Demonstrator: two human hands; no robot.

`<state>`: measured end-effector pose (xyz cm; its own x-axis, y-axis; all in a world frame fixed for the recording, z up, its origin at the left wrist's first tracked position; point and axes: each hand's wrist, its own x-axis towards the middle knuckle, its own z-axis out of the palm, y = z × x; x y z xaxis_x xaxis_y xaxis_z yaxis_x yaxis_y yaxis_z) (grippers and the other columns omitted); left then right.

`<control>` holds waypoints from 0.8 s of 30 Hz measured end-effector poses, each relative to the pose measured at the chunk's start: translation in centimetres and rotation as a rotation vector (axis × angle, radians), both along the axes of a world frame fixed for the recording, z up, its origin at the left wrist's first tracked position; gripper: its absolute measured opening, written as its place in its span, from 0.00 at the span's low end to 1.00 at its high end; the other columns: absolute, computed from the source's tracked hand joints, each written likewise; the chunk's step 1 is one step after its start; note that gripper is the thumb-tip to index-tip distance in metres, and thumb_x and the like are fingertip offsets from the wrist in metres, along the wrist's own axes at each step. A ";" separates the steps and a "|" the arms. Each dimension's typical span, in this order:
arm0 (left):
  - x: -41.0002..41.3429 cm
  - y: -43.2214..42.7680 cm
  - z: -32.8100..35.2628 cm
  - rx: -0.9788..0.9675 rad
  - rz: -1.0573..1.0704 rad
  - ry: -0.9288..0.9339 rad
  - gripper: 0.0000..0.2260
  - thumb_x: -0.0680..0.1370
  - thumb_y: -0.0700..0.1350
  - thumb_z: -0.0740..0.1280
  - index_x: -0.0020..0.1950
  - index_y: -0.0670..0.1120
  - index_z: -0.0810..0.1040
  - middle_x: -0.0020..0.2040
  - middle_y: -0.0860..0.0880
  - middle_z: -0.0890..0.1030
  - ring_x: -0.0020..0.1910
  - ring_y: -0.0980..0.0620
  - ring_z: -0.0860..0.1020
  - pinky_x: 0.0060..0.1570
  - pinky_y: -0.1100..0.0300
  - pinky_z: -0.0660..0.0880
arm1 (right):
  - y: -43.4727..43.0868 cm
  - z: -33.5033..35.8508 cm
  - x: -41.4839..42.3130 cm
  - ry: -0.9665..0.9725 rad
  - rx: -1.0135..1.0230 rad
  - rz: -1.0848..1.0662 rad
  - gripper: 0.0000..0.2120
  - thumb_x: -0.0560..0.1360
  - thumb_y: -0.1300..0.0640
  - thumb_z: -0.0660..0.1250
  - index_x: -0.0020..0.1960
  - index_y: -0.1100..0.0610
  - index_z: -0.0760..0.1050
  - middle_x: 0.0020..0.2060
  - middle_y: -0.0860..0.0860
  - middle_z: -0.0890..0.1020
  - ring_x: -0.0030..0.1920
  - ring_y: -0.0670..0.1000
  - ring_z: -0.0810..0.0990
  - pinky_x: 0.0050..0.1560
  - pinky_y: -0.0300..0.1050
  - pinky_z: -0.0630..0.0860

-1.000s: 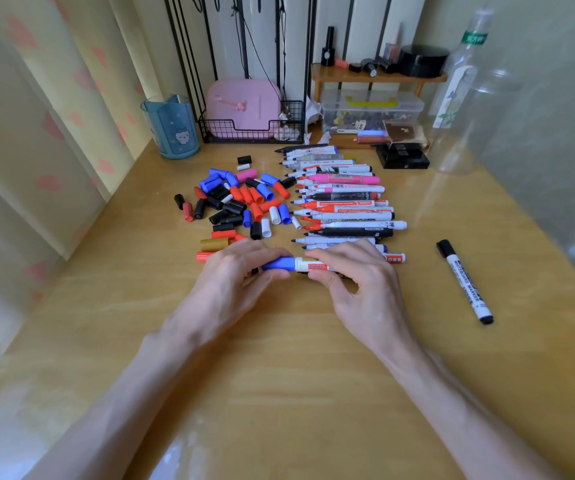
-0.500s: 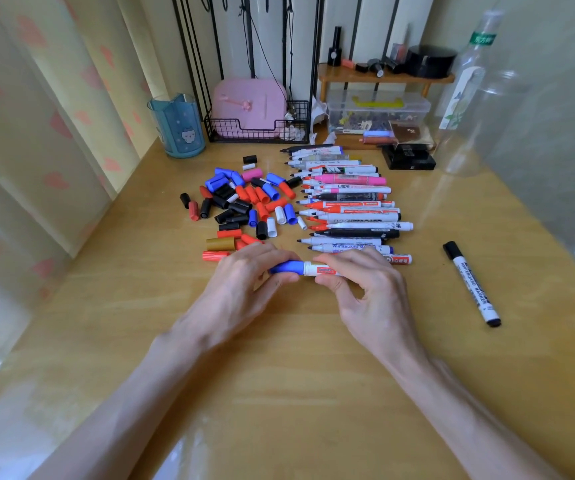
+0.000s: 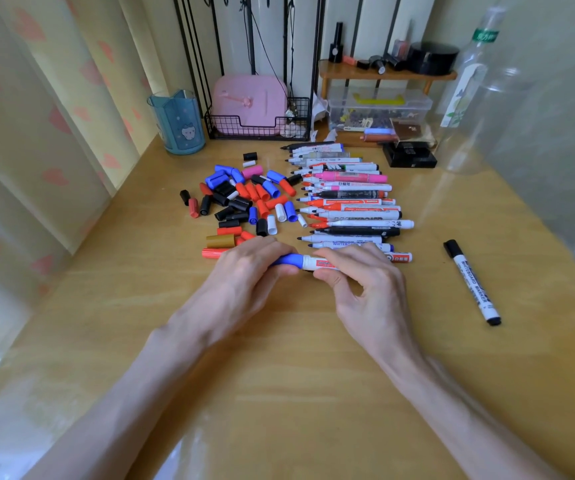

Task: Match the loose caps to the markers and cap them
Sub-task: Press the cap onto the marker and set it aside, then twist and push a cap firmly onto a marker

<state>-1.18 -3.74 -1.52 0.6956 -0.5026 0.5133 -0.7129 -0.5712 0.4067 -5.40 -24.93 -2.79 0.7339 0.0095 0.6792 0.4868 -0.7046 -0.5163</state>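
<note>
Light wooden desk point(image 3: 279, 393) against a curtained wall, with storage items along its far edge. At centre, a row of uncapped whiteboard markers point(image 3: 351, 206) lies with tips pointing left; just beside it, on the left, is a scattered pile of loose plastic caps point(image 3: 244, 199) in blue, red, black, white, pink and gold. The left hand point(image 3: 241, 282) and right hand point(image 3: 365, 285) meet at the near end of the row. A capped black-and-white whiteboard marker point(image 3: 473, 282) lies well apart on the right, presumably finished. The right hand's fingers curl round a white marker barrel point(image 3: 317, 263); the left hand's fingers wrap a blue cylindrical cap point(image 3: 287, 260) sitting on that barrel's tip end.

Step in hand, as judged: seating the cap. Push straight along the barrel's axis, hands opposed, until the cap's rim meets the shoulder without a gap. The covered tip hides the ink colour, so the match cannot be confirmed here.
</note>
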 end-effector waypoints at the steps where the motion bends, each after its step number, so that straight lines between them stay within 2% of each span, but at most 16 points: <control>1: -0.1 0.0 0.0 0.000 -0.002 -0.005 0.15 0.85 0.52 0.62 0.58 0.42 0.81 0.46 0.50 0.79 0.43 0.51 0.74 0.42 0.58 0.71 | 0.0 0.0 -0.1 0.001 -0.001 0.007 0.09 0.75 0.63 0.74 0.55 0.59 0.86 0.46 0.47 0.86 0.45 0.51 0.79 0.51 0.41 0.75; 5: -0.4 -0.2 -0.2 -0.009 -0.020 -0.006 0.15 0.85 0.52 0.62 0.57 0.42 0.80 0.46 0.51 0.79 0.44 0.53 0.74 0.43 0.63 0.68 | -0.1 -0.2 -0.1 0.003 -0.001 0.008 0.09 0.75 0.64 0.74 0.55 0.59 0.86 0.47 0.47 0.86 0.46 0.52 0.80 0.52 0.41 0.76; 9: -0.4 -0.3 -0.1 -0.009 -0.027 0.005 0.14 0.86 0.52 0.61 0.57 0.43 0.80 0.46 0.56 0.75 0.44 0.57 0.71 0.44 0.65 0.66 | 0.1 -0.1 -0.3 0.022 0.003 0.010 0.09 0.75 0.63 0.74 0.55 0.58 0.86 0.47 0.47 0.86 0.47 0.51 0.80 0.52 0.42 0.76; 13: -0.2 -0.1 -0.7 0.032 -0.058 0.106 0.13 0.86 0.53 0.61 0.59 0.45 0.78 0.48 0.56 0.75 0.45 0.56 0.73 0.45 0.59 0.71 | -0.5 -0.1 -0.3 0.111 -0.099 0.016 0.10 0.78 0.54 0.72 0.57 0.54 0.85 0.47 0.45 0.85 0.48 0.52 0.80 0.51 0.51 0.76; 16: 0.2 -0.3 -0.6 -0.008 -0.035 0.110 0.12 0.85 0.52 0.64 0.63 0.48 0.78 0.53 0.55 0.78 0.50 0.55 0.76 0.50 0.58 0.74 | -1.0 0.7 -0.4 0.122 -0.213 0.007 0.10 0.79 0.48 0.71 0.56 0.52 0.83 0.48 0.44 0.85 0.49 0.52 0.81 0.52 0.55 0.74; 19: 0.1 -1.4 0.3 -0.145 0.001 0.103 0.19 0.82 0.50 0.69 0.72 0.48 0.74 0.61 0.52 0.75 0.56 0.54 0.77 0.58 0.62 0.73 | -2.2 1.8 -0.8 0.157 -0.066 -0.002 0.07 0.78 0.50 0.74 0.53 0.52 0.83 0.46 0.44 0.83 0.45 0.45 0.80 0.48 0.45 0.76; 21: -0.1 -2.2 0.6 -0.170 0.021 0.111 0.23 0.81 0.50 0.70 0.76 0.48 0.71 0.65 0.51 0.71 0.60 0.53 0.75 0.60 0.66 0.71 | -3.9 2.5 -0.8 0.182 0.043 -0.084 0.05 0.77 0.51 0.75 0.50 0.51 0.85 0.43 0.43 0.81 0.40 0.43 0.77 0.43 0.38 0.72; 24: -0.2 -3.5 0.7 -0.102 -0.004 0.110 0.20 0.81 0.52 0.69 0.73 0.50 0.74 0.65 0.53 0.71 0.62 0.56 0.75 0.58 0.66 0.70 | -7.8 3.2 -0.4 0.229 0.087 -0.304 0.04 0.75 0.50 0.76 0.48 0.50 0.86 0.39 0.44 0.78 0.38 0.43 0.73 0.42 0.42 0.69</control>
<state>-1.34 -7.26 -0.80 0.7487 -0.4546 0.4824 -0.6628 -0.5206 0.5382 -5.77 -32.74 0.39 0.8272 -0.2823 0.4858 0.1278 -0.7475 -0.6519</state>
